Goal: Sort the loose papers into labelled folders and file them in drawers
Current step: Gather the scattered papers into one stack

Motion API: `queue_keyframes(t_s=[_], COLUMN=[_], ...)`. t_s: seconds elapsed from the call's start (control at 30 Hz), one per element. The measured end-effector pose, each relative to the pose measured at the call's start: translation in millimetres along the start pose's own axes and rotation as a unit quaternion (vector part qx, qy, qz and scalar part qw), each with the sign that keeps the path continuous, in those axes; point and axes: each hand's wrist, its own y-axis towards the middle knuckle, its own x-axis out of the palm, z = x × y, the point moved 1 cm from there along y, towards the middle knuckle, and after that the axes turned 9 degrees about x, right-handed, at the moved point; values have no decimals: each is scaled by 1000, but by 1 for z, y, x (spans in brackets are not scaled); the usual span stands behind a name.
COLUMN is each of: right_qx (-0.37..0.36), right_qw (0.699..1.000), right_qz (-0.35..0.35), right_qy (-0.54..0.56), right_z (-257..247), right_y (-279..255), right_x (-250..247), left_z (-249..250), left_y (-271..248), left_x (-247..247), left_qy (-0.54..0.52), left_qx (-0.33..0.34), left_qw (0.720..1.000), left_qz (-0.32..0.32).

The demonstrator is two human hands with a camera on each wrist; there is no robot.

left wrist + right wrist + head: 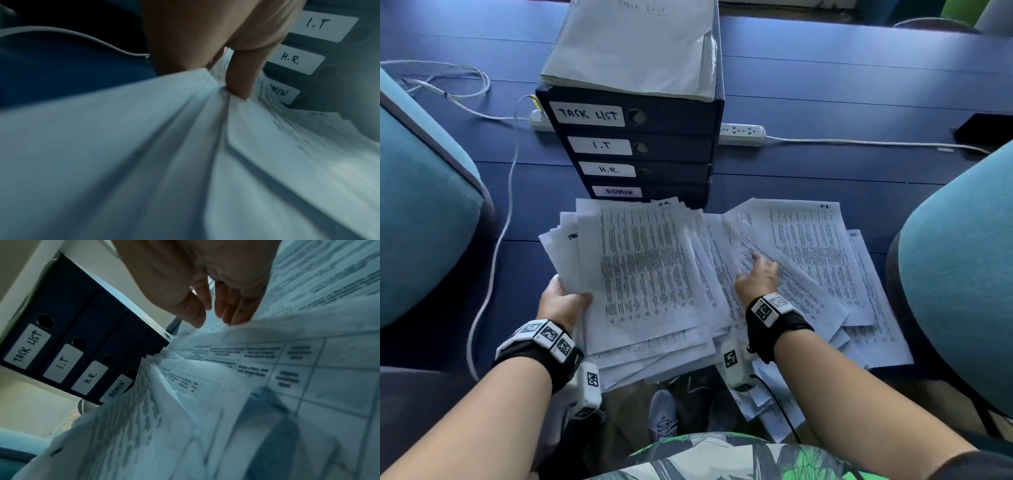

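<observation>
Table [825, 85]: dark blue top, everything sits on it.
Chairs: teal chair back on the left [424, 219], another on the right [959, 274], flanking the work area.
Drawer unit [681, 144]: dark blue, four drawers stacked, at table centre just behind the papers. Labels top to bottom: TASK LIST, I.T, H.R., ADMIN. All drawers look closed. ADMIN label partly covered by paper edges in the wrist views.
Folder [633, 44]: pale, lying flat on top of the drawer unit, faint handwritten "TASK LIST" on its cover.
Loose papers [811, 246]: white printed sheets, fanned and overlapping across the near table edge, just in front of the drawer unit; some hang off the near edge. Top right sheet marked "H.R." in its corner.
Held stack [647, 274]: left part of the spread, lifted a bit off the table, top sheet also marked "H.R.".
Power strip [743, 134]: white, behind the drawer unit, cable running off right; looped white cable [482, 85] on the left.
Left hand [563, 301]: clamped on the held stack's left edge, thumb on top, fingers under; thumb [240, 78] presses into the sheets.
Right hand [756, 277]: fingers extended, resting on the loose papers between the two piles; fingertips [236, 313] touch a sheet edge, nothing gripped.
Hands: apart, one per side of the spread.
</observation>
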Motion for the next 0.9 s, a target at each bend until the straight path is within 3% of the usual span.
queue_keyframes(t_s=[0.17,0.3,0.53,0.63,0.73,0.9], right_qx=[3,-35,-96,-156,-229,-291], right_qw=[999,995,990,960,908,826], right_qz=[-46,-76,80,191,300,376], right_qy=[-7,-56,62,132,183,303], right_z=[-6,-9,-15,-24,-33,-49], right_y=[-5,-11,-11,-14,-18,-30], right_x=[3,3,-43,-70,-90,-125], left_z=[-3,-2,-2,0,3,0], left_y=[-2,-6,-14,-15,-16,-11], left_x=[5,17,25,28,40,50], left_qy=[12,-7,-89,-121,-76,4], left_qx=[-25,-39,-35,-47,-53,-76], left_qw=[999,999,994,988,989,988], left_qz=[-18,-37,-51,-87,-115,-131])
